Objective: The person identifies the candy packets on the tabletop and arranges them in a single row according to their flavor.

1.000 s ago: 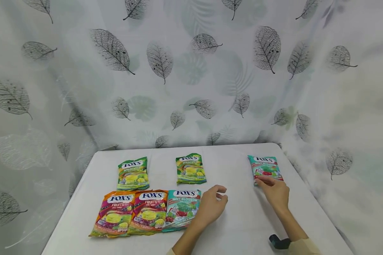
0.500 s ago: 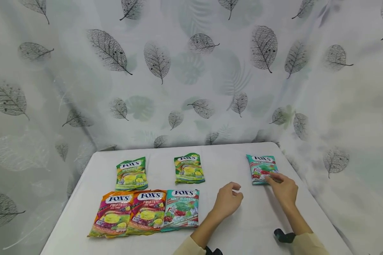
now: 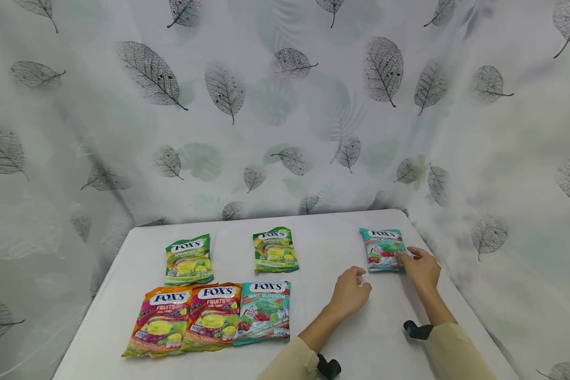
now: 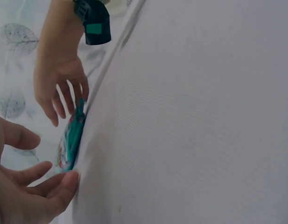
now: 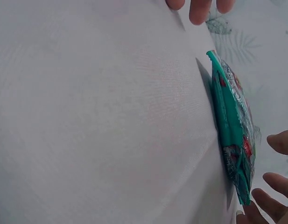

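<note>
In the head view a turquoise Fox's mint candy bag (image 3: 379, 245) lies flat at the far right of the white table. My right hand (image 3: 421, 270) is at its right edge, fingertips right by the wrapper. The right wrist view shows those fingers spread around the bag's end, with the thumb apart from it. To the bag's front left hovers my left hand (image 3: 350, 293), fingers loosely bent and holding nothing. Both hands flank the same bag (image 4: 71, 140) in the left wrist view.
Two orange-and-purple fruit candy bags (image 3: 212, 319) and another mint candy bag (image 3: 263, 311) form a front row at the left. Two green candy bags (image 3: 274, 253) lie behind them. A leaf-patterned curtain (image 3: 285, 121) surrounds the table (image 3: 328, 243).
My left hand has moved right, from beside the front-row mint bag toward the far one. The right hand has shifted from the far bag's front edge to its right side.
</note>
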`<state>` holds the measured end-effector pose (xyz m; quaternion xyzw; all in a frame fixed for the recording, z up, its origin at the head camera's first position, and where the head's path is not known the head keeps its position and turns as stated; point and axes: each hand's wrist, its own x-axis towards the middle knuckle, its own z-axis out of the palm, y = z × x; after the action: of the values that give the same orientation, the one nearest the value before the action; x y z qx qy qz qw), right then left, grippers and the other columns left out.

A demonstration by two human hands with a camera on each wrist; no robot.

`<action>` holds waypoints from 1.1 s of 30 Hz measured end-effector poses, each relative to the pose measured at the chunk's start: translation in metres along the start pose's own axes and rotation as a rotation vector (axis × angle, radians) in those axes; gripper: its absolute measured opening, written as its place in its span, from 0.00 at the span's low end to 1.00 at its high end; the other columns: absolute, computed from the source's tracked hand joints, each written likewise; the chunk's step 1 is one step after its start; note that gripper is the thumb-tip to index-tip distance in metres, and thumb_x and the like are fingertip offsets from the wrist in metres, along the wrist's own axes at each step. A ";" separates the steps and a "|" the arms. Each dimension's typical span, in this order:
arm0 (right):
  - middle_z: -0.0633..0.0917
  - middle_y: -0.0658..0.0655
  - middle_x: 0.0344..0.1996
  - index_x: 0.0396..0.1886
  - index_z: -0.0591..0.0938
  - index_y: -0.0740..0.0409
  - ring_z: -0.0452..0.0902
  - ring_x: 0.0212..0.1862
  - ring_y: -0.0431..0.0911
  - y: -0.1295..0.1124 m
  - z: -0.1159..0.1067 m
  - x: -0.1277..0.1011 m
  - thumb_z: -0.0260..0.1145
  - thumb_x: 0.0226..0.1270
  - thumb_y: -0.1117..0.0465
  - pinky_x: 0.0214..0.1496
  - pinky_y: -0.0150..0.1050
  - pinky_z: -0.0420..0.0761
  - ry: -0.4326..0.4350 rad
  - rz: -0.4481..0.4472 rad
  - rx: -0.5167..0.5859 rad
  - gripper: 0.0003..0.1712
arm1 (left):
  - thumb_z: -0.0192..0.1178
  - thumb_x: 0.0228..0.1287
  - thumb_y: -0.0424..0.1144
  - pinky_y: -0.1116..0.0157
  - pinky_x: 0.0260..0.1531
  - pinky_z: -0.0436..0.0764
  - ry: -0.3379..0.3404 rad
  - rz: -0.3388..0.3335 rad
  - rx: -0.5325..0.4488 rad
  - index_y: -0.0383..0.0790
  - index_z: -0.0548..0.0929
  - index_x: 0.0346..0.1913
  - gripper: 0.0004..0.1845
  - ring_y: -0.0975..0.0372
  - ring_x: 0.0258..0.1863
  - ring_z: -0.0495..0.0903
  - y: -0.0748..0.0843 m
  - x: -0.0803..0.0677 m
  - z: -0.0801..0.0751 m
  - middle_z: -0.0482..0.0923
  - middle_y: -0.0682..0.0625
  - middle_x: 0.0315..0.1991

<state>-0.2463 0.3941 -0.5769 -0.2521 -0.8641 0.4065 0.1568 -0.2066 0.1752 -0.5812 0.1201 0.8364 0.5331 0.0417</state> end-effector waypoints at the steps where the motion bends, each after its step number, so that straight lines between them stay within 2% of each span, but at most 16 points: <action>1: 0.84 0.73 0.57 0.63 0.82 0.68 0.78 0.60 0.64 0.000 0.001 0.002 0.70 0.70 0.48 0.58 0.60 0.76 0.007 0.000 0.003 0.31 | 0.62 0.64 0.37 0.64 0.46 0.80 0.002 0.007 0.010 0.37 0.84 0.57 0.19 0.61 0.46 0.82 0.000 0.003 0.002 0.84 0.46 0.47; 7: 0.83 0.73 0.59 0.62 0.81 0.70 0.78 0.59 0.66 -0.001 0.002 0.013 0.69 0.71 0.48 0.57 0.59 0.77 0.001 0.028 0.002 0.33 | 0.63 0.65 0.38 0.60 0.54 0.82 0.014 0.004 0.041 0.35 0.80 0.63 0.24 0.56 0.55 0.83 0.003 0.027 0.015 0.84 0.42 0.54; 10: 0.82 0.73 0.59 0.63 0.80 0.71 0.77 0.59 0.67 0.001 0.001 0.015 0.68 0.72 0.47 0.57 0.59 0.77 -0.023 0.054 -0.026 0.34 | 0.64 0.65 0.39 0.59 0.59 0.80 -0.006 -0.010 0.056 0.35 0.78 0.66 0.26 0.54 0.60 0.81 0.007 0.036 0.020 0.83 0.41 0.59; 15: 0.84 0.72 0.55 0.61 0.82 0.71 0.78 0.57 0.66 0.002 0.000 0.021 0.66 0.73 0.48 0.55 0.58 0.77 -0.040 0.050 -0.059 0.31 | 0.64 0.65 0.39 0.61 0.60 0.80 -0.044 0.009 0.093 0.33 0.77 0.67 0.28 0.55 0.60 0.80 0.009 0.048 0.024 0.82 0.41 0.59; 20: 0.84 0.72 0.54 0.58 0.84 0.70 0.78 0.56 0.66 0.001 0.000 0.027 0.64 0.74 0.49 0.54 0.58 0.78 -0.057 0.048 -0.071 0.29 | 0.64 0.66 0.39 0.64 0.57 0.80 -0.059 0.031 0.105 0.33 0.78 0.66 0.27 0.59 0.58 0.81 0.004 0.057 0.027 0.83 0.43 0.58; 27: 0.86 0.73 0.51 0.54 0.85 0.73 0.81 0.52 0.65 0.000 0.001 0.032 0.63 0.73 0.47 0.47 0.55 0.80 -0.097 0.040 -0.149 0.30 | 0.64 0.65 0.39 0.64 0.56 0.80 -0.082 0.037 0.051 0.35 0.76 0.69 0.30 0.60 0.54 0.81 0.002 0.065 0.028 0.84 0.45 0.58; 30: 0.85 0.73 0.53 0.55 0.85 0.73 0.80 0.54 0.65 -0.001 0.000 0.034 0.62 0.73 0.46 0.50 0.55 0.80 -0.127 0.051 -0.157 0.32 | 0.63 0.66 0.39 0.63 0.57 0.80 -0.092 0.028 0.036 0.35 0.75 0.71 0.31 0.60 0.54 0.81 0.001 0.066 0.028 0.83 0.45 0.60; 33: 0.84 0.73 0.56 0.57 0.84 0.72 0.78 0.57 0.66 -0.001 -0.001 0.034 0.62 0.74 0.45 0.54 0.56 0.79 -0.145 0.068 -0.140 0.33 | 0.63 0.66 0.41 0.61 0.61 0.78 -0.100 -0.008 0.024 0.35 0.73 0.74 0.33 0.59 0.59 0.79 0.000 0.068 0.027 0.80 0.45 0.63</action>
<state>-0.2745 0.4135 -0.5736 -0.2614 -0.8905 0.3672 0.0619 -0.2673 0.2158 -0.5892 0.1438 0.8401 0.5162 0.0839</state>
